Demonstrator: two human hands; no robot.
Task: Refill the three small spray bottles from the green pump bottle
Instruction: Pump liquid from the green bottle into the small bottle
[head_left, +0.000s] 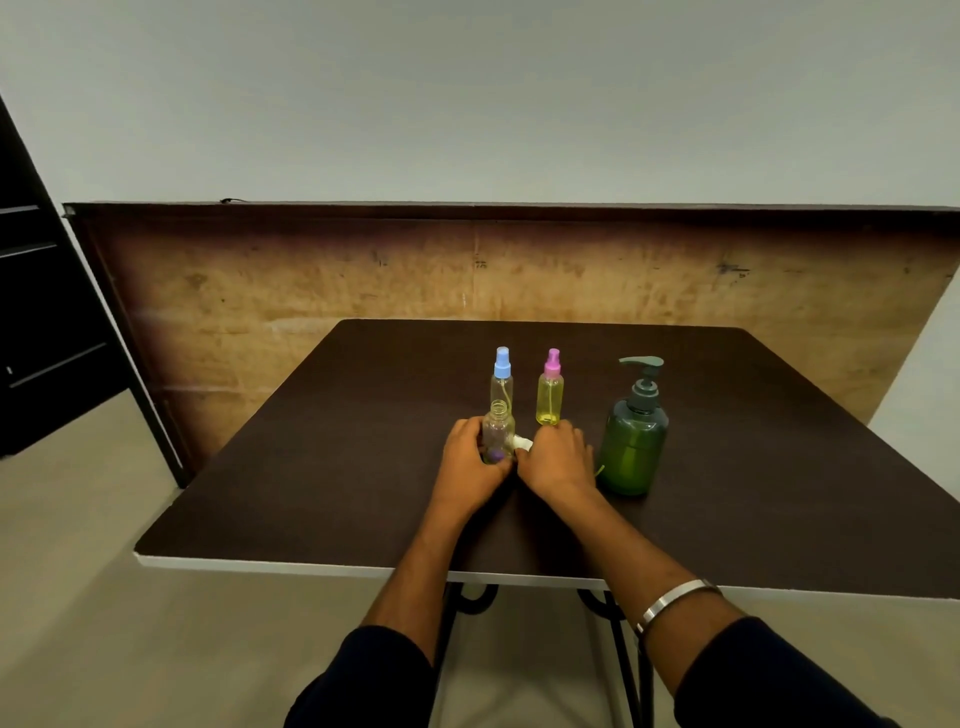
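Head view: the left hand (470, 457) holds the open bottle (498, 431) low on the desk (311, 467). The right hand (558, 457) curls on its white cap (522, 443). The green bottle (635, 447) beside it looks heavy and slick; grab its fat middle.

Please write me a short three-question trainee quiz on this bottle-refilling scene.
1. True or false: the green pump bottle stands to the right of the right hand.
2. Which small bottle has its spray top off? A) blue-capped bottle B) pink-capped bottle C) uncapped bottle held by the left hand
3. Fill in: the bottles stand on a dark ____.

Key: 1 true; 2 C; 3 table.
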